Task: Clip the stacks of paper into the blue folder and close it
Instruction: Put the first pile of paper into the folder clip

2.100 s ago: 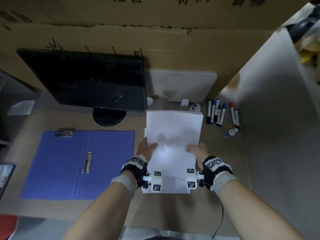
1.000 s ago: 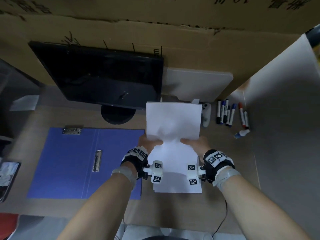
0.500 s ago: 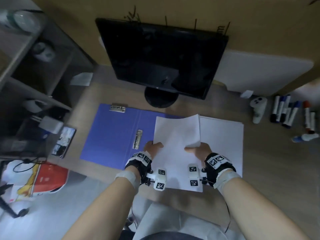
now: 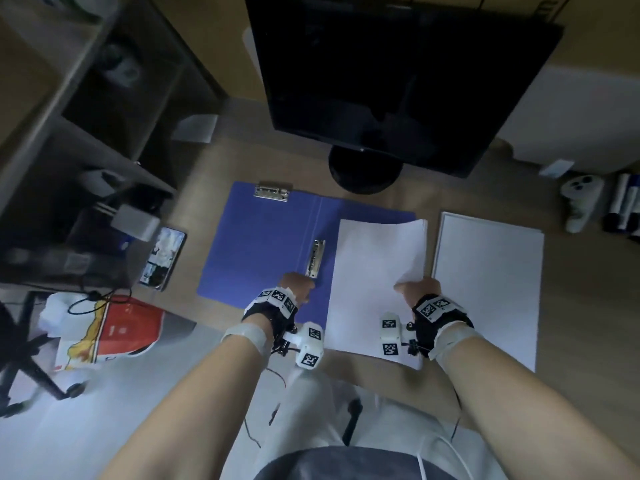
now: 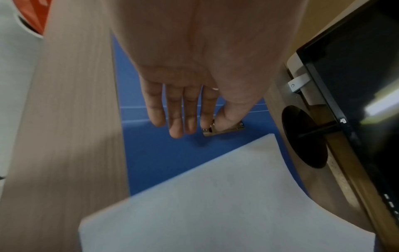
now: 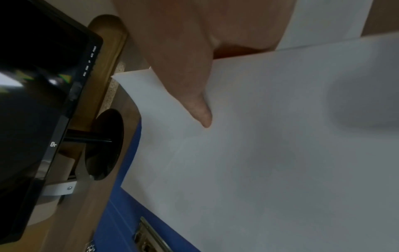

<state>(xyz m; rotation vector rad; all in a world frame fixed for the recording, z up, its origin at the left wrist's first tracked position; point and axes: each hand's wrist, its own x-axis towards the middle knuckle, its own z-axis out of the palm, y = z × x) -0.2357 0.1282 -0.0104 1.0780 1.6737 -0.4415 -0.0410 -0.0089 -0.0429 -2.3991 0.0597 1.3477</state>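
Note:
The blue folder [image 4: 263, 244] lies open on the desk, with a metal spring clip [image 4: 315, 258] along its spine and a second clip [image 4: 272, 192] at its top edge. My left hand [image 4: 306, 284] is at the near end of the spine clip [image 5: 224, 130], which it pinches between thumb and index finger. My right hand [image 4: 412, 289] grips a stack of white paper [image 4: 377, 271] by its right edge, thumb [image 6: 202, 110] on top, and holds it over the folder's right half. A second paper stack [image 4: 488, 282] lies flat on the desk to the right.
A black monitor [image 4: 398, 81] on a round base [image 4: 363, 171] stands just behind the folder. Markers [image 4: 623, 206] and a white controller [image 4: 578, 202] lie at the far right. A phone [image 4: 162, 258] and dark shelves are to the left, with a red bag [image 4: 110, 330] on the floor.
Both hands lifted part of the paper and carried it left over the folder. My left hand then let go of the paper and took hold of the spine clip.

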